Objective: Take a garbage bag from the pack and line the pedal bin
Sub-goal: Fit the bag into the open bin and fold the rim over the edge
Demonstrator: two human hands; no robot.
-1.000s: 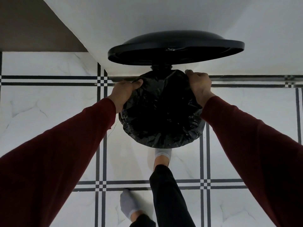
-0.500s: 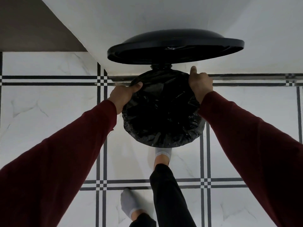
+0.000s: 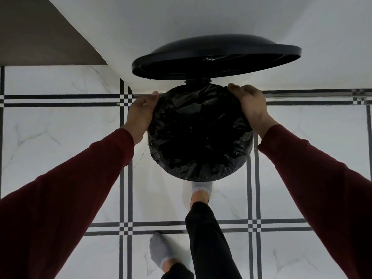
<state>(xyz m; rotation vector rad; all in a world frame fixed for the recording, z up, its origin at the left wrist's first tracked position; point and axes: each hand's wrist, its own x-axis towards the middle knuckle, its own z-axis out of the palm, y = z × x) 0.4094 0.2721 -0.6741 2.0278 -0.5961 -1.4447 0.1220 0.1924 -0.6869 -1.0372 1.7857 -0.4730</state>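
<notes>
Seen from above, a round pedal bin [image 3: 239, 172] stands on a white marble-patterned tiled floor [image 3: 60, 137] against a white wall, its black lid [image 3: 217, 55] raised. A crinkled black garbage bag [image 3: 199, 133] covers the bin's mouth. The left hand [image 3: 141, 113] grips the bag's edge at the left rim, fingers curled; the right hand [image 3: 251, 103] clasps it at the right rim. A grey-socked foot [image 3: 201, 188] reaches under the bin's front
</notes>
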